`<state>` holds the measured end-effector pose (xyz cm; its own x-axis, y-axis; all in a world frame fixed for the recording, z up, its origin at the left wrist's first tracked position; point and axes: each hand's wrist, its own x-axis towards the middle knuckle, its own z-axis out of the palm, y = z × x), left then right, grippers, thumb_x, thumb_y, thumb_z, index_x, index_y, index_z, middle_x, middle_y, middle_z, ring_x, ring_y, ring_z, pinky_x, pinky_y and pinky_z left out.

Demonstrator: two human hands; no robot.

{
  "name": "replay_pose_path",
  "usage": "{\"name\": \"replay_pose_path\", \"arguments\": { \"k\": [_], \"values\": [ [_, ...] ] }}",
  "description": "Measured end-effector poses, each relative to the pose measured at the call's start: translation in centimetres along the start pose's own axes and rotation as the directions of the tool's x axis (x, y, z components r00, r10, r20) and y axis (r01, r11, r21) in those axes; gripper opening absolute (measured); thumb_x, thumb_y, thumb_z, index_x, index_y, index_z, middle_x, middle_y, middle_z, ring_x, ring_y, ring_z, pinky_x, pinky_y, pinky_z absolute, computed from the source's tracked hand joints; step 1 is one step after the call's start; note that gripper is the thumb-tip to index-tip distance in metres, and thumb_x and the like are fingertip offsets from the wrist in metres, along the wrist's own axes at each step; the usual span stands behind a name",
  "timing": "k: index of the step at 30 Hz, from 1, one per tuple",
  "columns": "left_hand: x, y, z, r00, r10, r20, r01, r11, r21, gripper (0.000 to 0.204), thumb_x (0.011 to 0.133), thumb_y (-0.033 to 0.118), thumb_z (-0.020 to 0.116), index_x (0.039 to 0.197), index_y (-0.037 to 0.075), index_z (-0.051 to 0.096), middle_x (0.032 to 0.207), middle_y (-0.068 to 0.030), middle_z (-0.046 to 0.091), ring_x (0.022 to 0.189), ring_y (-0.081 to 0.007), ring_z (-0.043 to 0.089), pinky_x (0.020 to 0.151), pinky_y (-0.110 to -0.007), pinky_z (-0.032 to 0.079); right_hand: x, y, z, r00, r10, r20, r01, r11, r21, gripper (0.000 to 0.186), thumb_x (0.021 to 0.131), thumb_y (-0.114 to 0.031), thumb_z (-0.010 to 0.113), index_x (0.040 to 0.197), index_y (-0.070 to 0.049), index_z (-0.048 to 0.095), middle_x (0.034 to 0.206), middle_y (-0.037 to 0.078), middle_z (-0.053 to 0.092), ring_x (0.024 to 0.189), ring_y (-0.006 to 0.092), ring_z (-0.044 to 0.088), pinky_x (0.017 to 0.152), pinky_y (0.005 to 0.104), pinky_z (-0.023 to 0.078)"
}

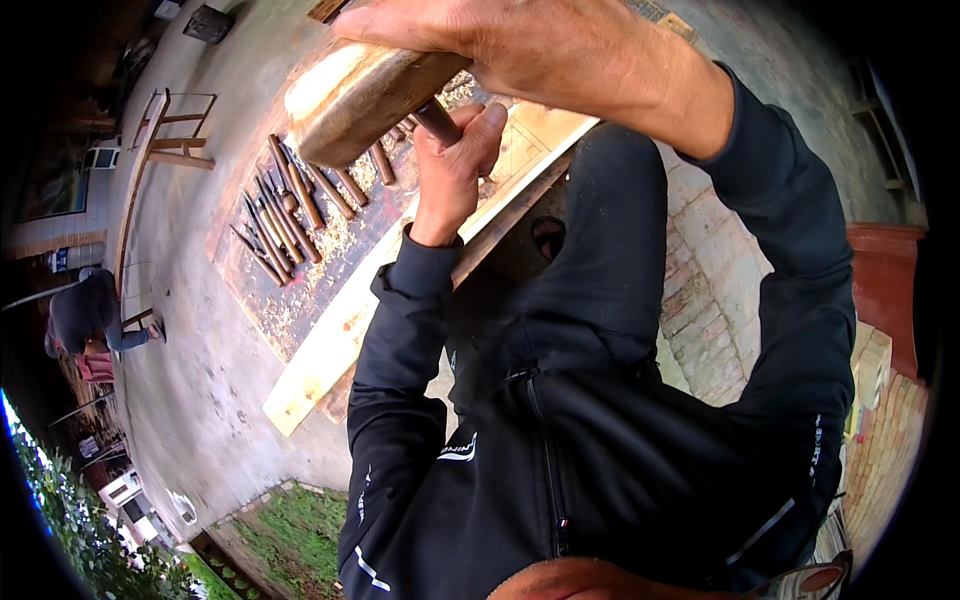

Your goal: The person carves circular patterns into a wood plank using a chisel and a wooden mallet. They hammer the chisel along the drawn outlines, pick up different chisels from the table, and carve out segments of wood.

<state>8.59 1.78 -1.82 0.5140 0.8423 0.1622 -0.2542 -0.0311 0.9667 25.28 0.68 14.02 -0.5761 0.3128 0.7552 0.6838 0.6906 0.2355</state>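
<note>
My left hand (455,175) is closed round the dark wooden handle of a chisel (436,122), thumb along its side. The chisel's blade is hidden behind that hand. Above it, my right hand (425,25) grips a thick wooden mallet (370,100); its fingers are mostly out of sight at the top edge. The mallet covers the top of the chisel's handle, and I cannot tell if they touch. Under my left hand lies a long pale board (335,345) with outlines drawn on its right part.
Several wooden-handled carving tools (290,195) lie side by side on the worktable (265,310), among wood shavings (318,285). A wooden bench (150,150) stands on the concrete floor at far left. Another person (85,315) bends over near it. My bent knee (620,170) is beside the board.
</note>
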Motion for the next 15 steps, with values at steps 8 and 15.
{"name": "replay_pose_path", "arguments": {
  "k": [8,15],
  "values": [
    [-0.7,1.1,2.7,0.944,0.181,-0.275,-0.157,0.982,0.108,0.048,0.101,0.028,0.071,0.062,0.009,0.049,0.056,0.0048,0.047,0.051,-0.0043,0.04,0.047,-0.024,0.028,-1.5,-0.3,0.9,0.994,0.03,-0.105,-0.027,0.999,0.03,0.021,0.08,-0.014,0.067,0.099,-0.007,0.063,0.078,0.009,0.062,0.074,0.0276,0.068,0.063,0.0393,0.054],
    [1.0,1.4,1.6,0.98,0.12,-0.158,-0.117,0.993,0.031,0.047,0.106,0.024,0.062,0.063,0.011,0.045,0.053,0.0049,0.036,0.045,-0.0063,0.03,0.044,-0.027,0.021,0.2,1.1,-0.7,0.976,0.105,-0.19,-0.088,0.992,0.092,0.032,0.077,-0.005,0.069,0.109,-0.002,0.067,0.09,0.019,0.069,0.082,0.0343,0.071,0.071,0.0392,0.056]
  ]
}}
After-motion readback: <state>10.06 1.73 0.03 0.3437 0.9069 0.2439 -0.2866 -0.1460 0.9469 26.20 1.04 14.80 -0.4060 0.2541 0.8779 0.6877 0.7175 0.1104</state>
